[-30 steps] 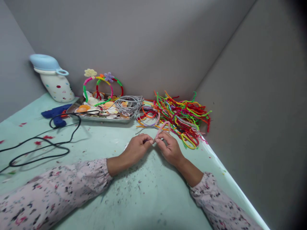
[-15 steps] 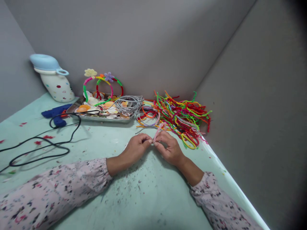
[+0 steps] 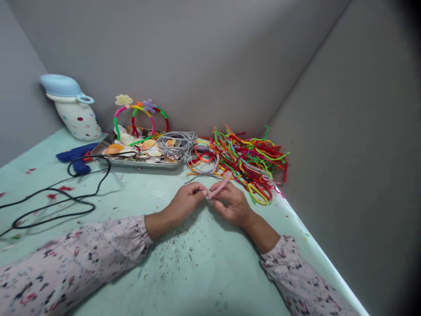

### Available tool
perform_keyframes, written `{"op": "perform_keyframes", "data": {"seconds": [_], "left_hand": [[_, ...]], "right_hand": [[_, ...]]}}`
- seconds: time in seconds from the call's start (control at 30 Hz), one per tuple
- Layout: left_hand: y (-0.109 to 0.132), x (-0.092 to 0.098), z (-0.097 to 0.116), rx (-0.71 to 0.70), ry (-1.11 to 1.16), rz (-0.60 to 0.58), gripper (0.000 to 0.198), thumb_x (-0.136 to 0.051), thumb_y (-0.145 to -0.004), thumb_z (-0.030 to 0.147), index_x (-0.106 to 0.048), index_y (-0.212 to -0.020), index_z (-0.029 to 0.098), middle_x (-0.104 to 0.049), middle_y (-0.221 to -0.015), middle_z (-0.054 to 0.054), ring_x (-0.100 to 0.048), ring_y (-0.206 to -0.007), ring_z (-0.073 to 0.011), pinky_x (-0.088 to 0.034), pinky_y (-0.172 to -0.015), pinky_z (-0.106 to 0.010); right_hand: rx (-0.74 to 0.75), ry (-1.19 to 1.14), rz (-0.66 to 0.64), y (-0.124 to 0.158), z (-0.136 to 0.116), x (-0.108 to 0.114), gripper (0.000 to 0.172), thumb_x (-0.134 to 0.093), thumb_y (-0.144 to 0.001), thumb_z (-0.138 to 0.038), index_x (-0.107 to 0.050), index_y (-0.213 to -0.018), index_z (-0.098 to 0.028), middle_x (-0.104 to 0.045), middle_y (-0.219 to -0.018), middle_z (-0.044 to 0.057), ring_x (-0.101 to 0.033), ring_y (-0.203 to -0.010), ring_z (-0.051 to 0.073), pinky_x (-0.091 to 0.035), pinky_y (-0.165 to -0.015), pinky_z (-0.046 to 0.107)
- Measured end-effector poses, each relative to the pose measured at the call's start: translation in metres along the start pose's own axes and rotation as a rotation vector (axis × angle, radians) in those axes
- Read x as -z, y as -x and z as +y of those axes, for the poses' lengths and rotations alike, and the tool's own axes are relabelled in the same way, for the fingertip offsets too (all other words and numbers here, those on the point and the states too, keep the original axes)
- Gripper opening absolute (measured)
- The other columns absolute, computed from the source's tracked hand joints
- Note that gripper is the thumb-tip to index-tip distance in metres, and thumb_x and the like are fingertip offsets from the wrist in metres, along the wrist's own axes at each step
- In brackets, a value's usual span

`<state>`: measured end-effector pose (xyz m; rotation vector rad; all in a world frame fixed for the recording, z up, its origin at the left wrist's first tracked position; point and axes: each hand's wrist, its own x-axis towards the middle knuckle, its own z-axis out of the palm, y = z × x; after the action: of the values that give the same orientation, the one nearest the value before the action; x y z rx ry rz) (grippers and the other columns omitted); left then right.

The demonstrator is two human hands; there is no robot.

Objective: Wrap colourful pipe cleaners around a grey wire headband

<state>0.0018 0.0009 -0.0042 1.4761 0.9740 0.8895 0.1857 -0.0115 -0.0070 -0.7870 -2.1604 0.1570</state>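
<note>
A pale pink pipe cleaner, bent over on itself, is pinched between my two hands above the table. My left hand closes thumb and forefinger on its lower end. Just beside it, my right hand is closed on the same pipe cleaner, with the bent part leaning across its fingers. The fingertips of both hands nearly meet, and the exact spot they grip is partly hidden. Behind my right hand lies a heap of coloured pipe cleaners.
A metal tray holds shells, a coil of grey wire and two flower-topped pipe-cleaner rings. Left of it lie a blue glue gun and its black cord. A white bottle stands by the wall.
The pink pipe cleaner's bent part has tipped down to the right, over my right hand's fingers. Both hands stay in nearly the same place, still pinching.
</note>
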Motion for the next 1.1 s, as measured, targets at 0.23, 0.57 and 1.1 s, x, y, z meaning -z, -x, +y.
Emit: {"op": "perform_keyframes", "data": {"seconds": [0.23, 0.57, 1.1], "left_hand": [[0.0007, -0.0004, 0.004, 0.007, -0.038, 0.002, 0.026, -0.052, -0.08, 0.036, -0.058, -0.068, 0.014, -0.042, -0.052, 0.005, -0.034, -0.05, -0.0093, -0.026, -0.05, -0.023], [-0.002, -0.0018, 0.0011, -0.035, -0.118, 0.047, 0.025, -0.054, -0.079, 0.035, -0.058, -0.065, 0.014, -0.047, -0.059, 0.003, -0.04, -0.058, -0.0108, -0.031, -0.056, -0.023], [-0.001, -0.001, -0.0006, -0.092, -0.193, 0.008, 0.021, -0.053, -0.08, 0.032, -0.064, -0.076, 0.015, -0.061, -0.072, -0.001, -0.052, -0.069, -0.014, -0.038, -0.064, -0.024]], "right_hand": [[0.03, 0.036, -0.025, -0.0001, 0.0, 0.001, 0.018, -0.06, -0.077, -0.015, -0.065, -0.093, -0.022, -0.064, -0.098, 0.008, -0.059, -0.092, 0.022, -0.05, -0.084, 0.041], [-0.061, -0.071, 0.063, 0.0008, 0.0007, -0.0009, 0.015, -0.052, -0.083, -0.019, -0.061, -0.095, -0.021, -0.065, -0.089, 0.007, -0.061, -0.087, 0.021, -0.05, -0.08, 0.038], [-0.239, -0.118, 0.028, -0.0018, -0.0021, -0.0013, 0.01, -0.052, -0.086, -0.021, -0.059, -0.093, -0.021, -0.065, -0.085, 0.004, -0.06, -0.08, 0.018, -0.048, -0.074, 0.032]]}}
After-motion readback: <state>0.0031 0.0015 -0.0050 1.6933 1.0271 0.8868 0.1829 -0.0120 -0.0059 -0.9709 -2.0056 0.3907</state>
